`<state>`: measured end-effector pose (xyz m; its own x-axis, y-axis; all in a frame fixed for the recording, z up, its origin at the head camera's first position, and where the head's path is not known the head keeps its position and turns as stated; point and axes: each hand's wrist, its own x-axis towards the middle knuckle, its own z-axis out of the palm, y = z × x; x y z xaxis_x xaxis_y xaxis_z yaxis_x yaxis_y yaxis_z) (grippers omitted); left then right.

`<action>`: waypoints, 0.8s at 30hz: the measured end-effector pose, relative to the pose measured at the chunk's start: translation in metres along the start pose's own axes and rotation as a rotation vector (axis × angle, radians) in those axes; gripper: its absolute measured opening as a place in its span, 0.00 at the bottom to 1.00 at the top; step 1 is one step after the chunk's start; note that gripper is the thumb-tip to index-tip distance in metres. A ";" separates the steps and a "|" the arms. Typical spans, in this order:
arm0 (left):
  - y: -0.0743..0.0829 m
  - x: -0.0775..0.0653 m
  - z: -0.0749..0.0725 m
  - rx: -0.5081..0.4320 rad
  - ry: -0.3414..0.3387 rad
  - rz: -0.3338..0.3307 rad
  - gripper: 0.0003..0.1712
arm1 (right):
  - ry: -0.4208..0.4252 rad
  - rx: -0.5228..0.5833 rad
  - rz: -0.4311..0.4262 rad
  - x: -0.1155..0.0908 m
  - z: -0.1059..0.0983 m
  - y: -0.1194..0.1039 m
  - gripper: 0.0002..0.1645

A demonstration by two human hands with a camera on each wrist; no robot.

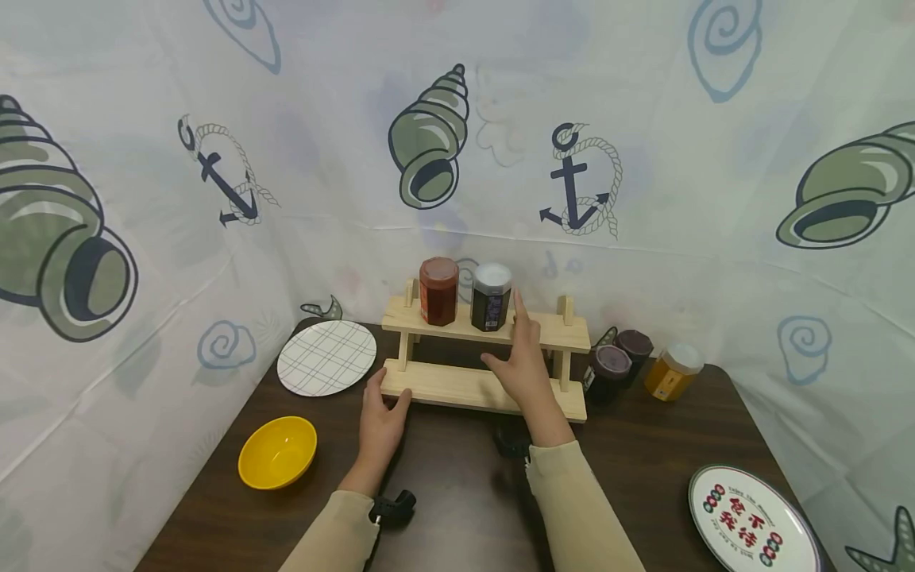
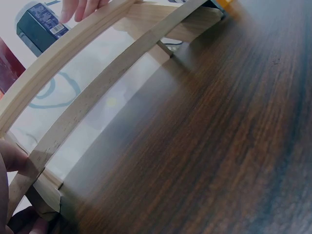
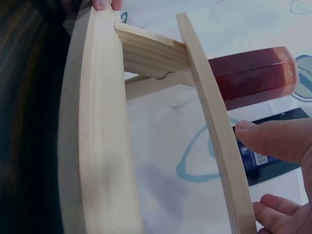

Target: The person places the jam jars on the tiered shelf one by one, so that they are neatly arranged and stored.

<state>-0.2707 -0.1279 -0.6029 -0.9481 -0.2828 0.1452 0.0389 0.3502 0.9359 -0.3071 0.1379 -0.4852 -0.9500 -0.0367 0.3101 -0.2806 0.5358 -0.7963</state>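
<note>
A two-tier wooden shelf point(image 1: 457, 387) stands at the back of the table. On its upper board are a red-brown jar point(image 1: 439, 291) and a dark jar with a pale lid point(image 1: 491, 296). My left hand point(image 1: 381, 429) grips the left end of the lower board, fingertips on the wood in the right wrist view. Just right of the dark jar, my right hand point(image 1: 524, 367) reaches up with its index finger extended and thumb spread. In the right wrist view its thumb point(image 3: 273, 139) overlaps the dark jar point(image 3: 270, 161), with the fingers near the upper board point(image 3: 217, 122).
Right of the shelf stand two dark jars point(image 1: 609, 373) and an amber jar point(image 1: 673, 372). A checked plate point(image 1: 326, 357) and a yellow bowl point(image 1: 277, 453) lie at left. A white plate with red characters point(image 1: 750, 520) sits at front right. Printed cloth hangs behind.
</note>
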 end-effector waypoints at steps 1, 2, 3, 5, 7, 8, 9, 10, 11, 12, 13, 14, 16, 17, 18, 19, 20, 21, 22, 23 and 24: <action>0.000 0.000 0.000 -0.002 0.000 0.000 0.42 | 0.015 0.003 -0.001 -0.003 -0.001 0.001 0.75; 0.000 0.000 0.000 -0.006 -0.001 0.001 0.42 | 0.035 0.006 -0.009 -0.006 -0.003 0.002 0.73; 0.000 0.000 0.000 -0.008 -0.002 0.000 0.42 | 0.058 0.010 -0.015 -0.009 -0.006 0.003 0.71; 0.000 0.000 0.000 -0.013 -0.005 0.000 0.42 | 0.123 0.012 -0.033 -0.016 -0.012 0.006 0.66; -0.001 0.000 0.000 -0.013 -0.006 0.000 0.42 | 0.200 0.003 -0.051 -0.022 -0.020 0.010 0.62; -0.001 0.001 -0.001 -0.009 -0.005 0.001 0.42 | 0.239 -0.004 -0.064 -0.024 -0.024 0.013 0.60; -0.001 0.001 -0.001 -0.004 -0.004 0.001 0.42 | 0.278 -0.007 -0.078 -0.027 -0.029 0.016 0.58; -0.001 0.001 0.000 -0.004 -0.002 0.002 0.42 | 0.317 -0.010 -0.094 -0.029 -0.034 0.019 0.57; -0.001 0.001 0.000 -0.002 0.002 0.004 0.42 | 0.352 -0.013 -0.109 -0.031 -0.039 0.023 0.56; -0.001 0.001 0.000 0.002 0.005 0.006 0.42 | 0.384 -0.014 -0.124 -0.034 -0.045 0.027 0.55; -0.001 0.001 0.000 0.004 0.009 0.006 0.42 | 0.411 -0.014 -0.136 -0.036 -0.051 0.032 0.55; -0.001 0.001 0.001 0.006 0.011 0.008 0.42 | 0.438 -0.015 -0.148 -0.038 -0.057 0.037 0.54; -0.002 0.001 0.001 0.008 0.012 0.011 0.42 | 0.491 -0.013 -0.155 -0.043 -0.069 0.047 0.53; -0.002 0.001 0.001 0.009 0.011 0.013 0.42 | 0.521 -0.011 -0.153 -0.046 -0.075 0.053 0.53; -0.002 0.001 0.001 0.009 0.010 0.014 0.42 | 0.550 0.000 -0.144 -0.050 -0.081 0.059 0.53; -0.002 0.001 0.001 0.012 0.009 0.015 0.42 | 0.582 0.009 -0.132 -0.053 -0.086 0.067 0.52; -0.002 0.001 0.001 0.013 0.008 0.017 0.42 | 0.613 0.021 -0.120 -0.056 -0.090 0.074 0.51; -0.002 0.001 0.001 0.015 0.008 0.015 0.42 | 0.641 0.034 -0.110 -0.060 -0.095 0.082 0.51; -0.002 0.002 0.001 0.015 0.010 0.013 0.42 | 0.667 0.053 -0.100 -0.064 -0.098 0.090 0.50; -0.002 0.002 0.001 0.015 0.012 0.010 0.42 | 0.692 0.073 -0.088 -0.067 -0.102 0.098 0.50; -0.001 0.003 0.002 0.016 0.013 0.010 0.42 | 0.711 0.097 -0.078 -0.071 -0.105 0.105 0.49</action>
<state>-0.2738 -0.1277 -0.6042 -0.9434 -0.2911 0.1592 0.0432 0.3678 0.9289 -0.2549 0.2851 -0.5366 -0.6171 0.5039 0.6044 -0.3863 0.4751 -0.7906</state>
